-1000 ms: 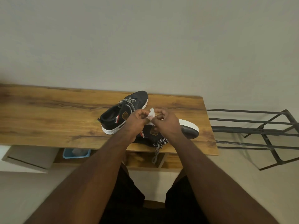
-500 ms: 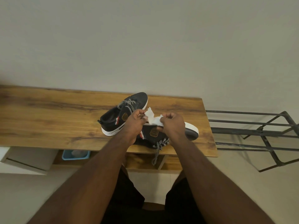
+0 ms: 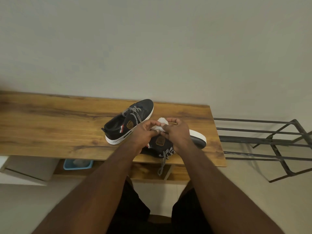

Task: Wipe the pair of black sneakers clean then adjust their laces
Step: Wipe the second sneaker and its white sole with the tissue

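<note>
A plain pale wall rises behind a long wooden surface (image 3: 50,125), with a dark metal rack (image 3: 270,141) standing on the floor to its right and a small blue tray (image 3: 77,164) on a shelf beneath. Two black sneakers with white soles sit on the surface. The far sneaker (image 3: 130,122) stands upright, its speckled laces crossed over the tongue. The near sneaker (image 3: 168,144) lies partly hidden under the person's hands, with a loose lace (image 3: 163,162) hanging over the front edge.

Both hands meet just above the near sneaker. The left hand (image 3: 145,134) and the right hand (image 3: 177,132) each pinch a small white wipe (image 3: 161,124) in a closed grip. Half a second ago the wipe was stretched out between the hands; now it is gathered into a tighter wad, and the hands have drawn closer together.

This suggests the wipe is being folded ready for use. Wiping seems not yet under way on either sneaker, and the laces remain untidy.
</note>
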